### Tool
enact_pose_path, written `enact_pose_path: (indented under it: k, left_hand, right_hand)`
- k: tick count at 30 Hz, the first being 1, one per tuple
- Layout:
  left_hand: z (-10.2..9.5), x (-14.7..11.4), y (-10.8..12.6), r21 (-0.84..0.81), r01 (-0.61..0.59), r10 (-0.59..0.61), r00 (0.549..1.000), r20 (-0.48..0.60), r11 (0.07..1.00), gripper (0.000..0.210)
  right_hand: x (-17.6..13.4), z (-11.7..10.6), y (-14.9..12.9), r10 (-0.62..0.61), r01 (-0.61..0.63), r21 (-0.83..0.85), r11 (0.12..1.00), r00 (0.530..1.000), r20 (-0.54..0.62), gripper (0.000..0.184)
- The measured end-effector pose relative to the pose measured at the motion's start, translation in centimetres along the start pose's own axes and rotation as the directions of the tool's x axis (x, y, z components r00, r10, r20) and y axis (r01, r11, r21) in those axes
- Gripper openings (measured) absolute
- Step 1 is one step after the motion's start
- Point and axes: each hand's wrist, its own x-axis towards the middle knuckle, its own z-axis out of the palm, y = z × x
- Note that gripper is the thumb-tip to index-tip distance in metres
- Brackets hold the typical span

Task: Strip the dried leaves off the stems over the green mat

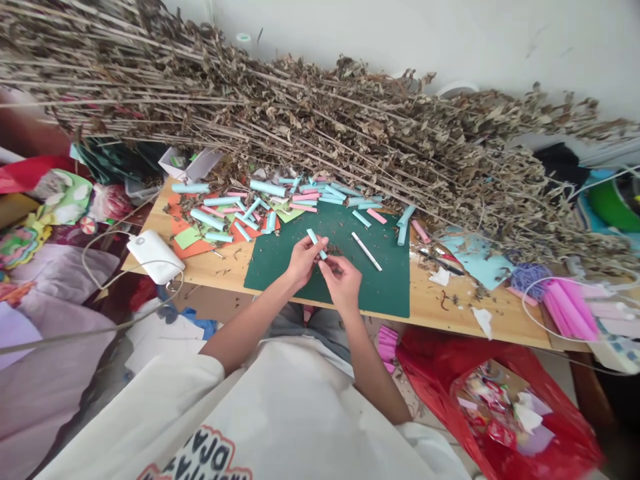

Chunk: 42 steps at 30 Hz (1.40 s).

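Between my two hands is a small light-blue paper roll point(313, 237), held over the front part of a green cutting mat point(385, 280). My left hand point(303, 259) pinches it between thumb and fingers. My right hand point(343, 279) has its fingertips closed at the roll's lower end. Crumbs of dried leaf point(336, 251) lie on the mat just behind the right hand. To the right of the hands rests a thin white stick point(367, 251). Many blue and pink paper rolls point(268, 188) lie along the mat's back edge and to its left.
A large heap of dried leafy stems point(320, 113) spans the back. On the wooden table point(235, 267) lie a white power bank point(156, 257) with a cable, orange paper point(187, 217), blue paper point(477, 257) and purple yarn point(529, 280). A red bag of scraps point(430, 367) stands at lower right.
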Motion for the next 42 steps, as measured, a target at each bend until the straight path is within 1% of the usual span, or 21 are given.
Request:
enact_pose_path:
  k: [2,3,5,8,11,13,16,19,22,25,28,32,35,38,40,42]
  left_hand:
    - [-0.1,0.0,0.1,0.021,0.004,-0.005,1.0,0.013,1.0,0.038]
    - [-0.2,0.0,0.2,0.023,0.02,-0.02,0.999,0.027,1.0,0.038]
    - [-0.5,0.0,0.4,-0.003,0.076,-0.076,0.994,0.078,0.997,0.038]
    - [-1.0,0.0,0.5,-0.067,0.172,-0.16,0.975,0.155,0.983,0.039]
    - [-1.2,0.1,0.4,-0.119,0.204,-0.186,0.971,0.148,0.972,0.038]
    - [-1.1,0.1,0.2,-0.151,0.201,-0.183,0.975,0.124,0.968,0.038]
    - [-0.9,0.1,0.0,-0.167,0.189,-0.172,0.979,0.111,0.968,0.039]
    - [-0.8,0.0,-0.1,-0.155,0.181,-0.164,0.98,0.113,0.971,0.041]
    - [-0.7,-0.1,-0.2,-0.149,0.18,-0.166,0.981,0.102,0.972,0.041]
    - [-0.7,-0.2,-0.1,-0.146,0.192,-0.178,0.979,0.103,0.971,0.04]
    - [-0.6,-0.4,-0.1,-0.144,0.219,-0.204,0.972,0.113,0.965,0.038]
    - [-0.5,-0.8,-0.2,-0.142,0.25,-0.239,0.967,0.09,0.958,0.038]
    - [-0.2,-1.0,-0.2,-0.123,0.221,-0.214,0.975,0.067,0.968,0.038]
    - [0.4,-1.1,-0.1,-0.064,0.147,-0.147,0.989,0.012,0.987,0.037]
    - [0.9,-1.1,-0.2,-0.014,0.09,-0.09,0.995,-0.052,0.996,0.036]
    - [1.3,-1.0,-0.4,0.022,0.047,-0.045,0.993,-0.106,0.999,0.036]
  right_hand:
    - [0.0,-0.2,-0.2,-0.05,0.048,-0.087,0.995,0.999,-0.017,0.027]
    - [0.1,-0.2,-0.2,-0.048,0.046,-0.091,0.995,0.998,-0.027,0.027]
    - [0.2,-0.2,0.2,-0.006,0.004,-0.034,0.999,0.999,-0.04,0.029]
    - [0.5,-0.2,0.7,0.092,-0.089,0.09,0.992,0.995,-0.024,0.032]
    - [0.5,-0.2,0.8,0.166,-0.168,0.162,0.972,0.986,0.022,0.034]
    - [0.4,-0.2,0.6,0.181,-0.189,0.181,0.965,0.982,0.062,0.035]
    - [0.2,-0.2,0.2,0.148,-0.16,0.157,0.975,0.985,0.088,0.033]
    - [0.1,-0.2,0.1,0.098,-0.102,0.084,0.991,0.994,0.054,0.032]
    - [0.2,-0.2,0.2,0.079,-0.081,0.054,0.995,0.996,0.041,0.032]
    - [0.2,-0.3,0.4,0.067,-0.069,0.061,0.996,0.997,0.036,0.03]
    - [0.2,-0.4,0.8,0.024,-0.025,0.051,0.998,1.0,0.019,0.028]
    - [0.1,-0.6,1.0,-0.023,0.023,-0.012,1.0,0.999,0.029,0.029]
    - [0.0,-0.7,0.7,-0.06,0.063,-0.07,0.996,0.997,0.047,0.027]
    - [0.0,-0.6,0.3,-0.074,0.08,-0.083,0.993,0.995,0.072,0.025]
    - [0.0,-0.4,0.0,-0.063,0.067,-0.075,0.995,0.996,0.061,0.026]
    - [0.1,-0.1,0.0,-0.023,0.024,-0.034,0.999,0.999,0.039,0.026]
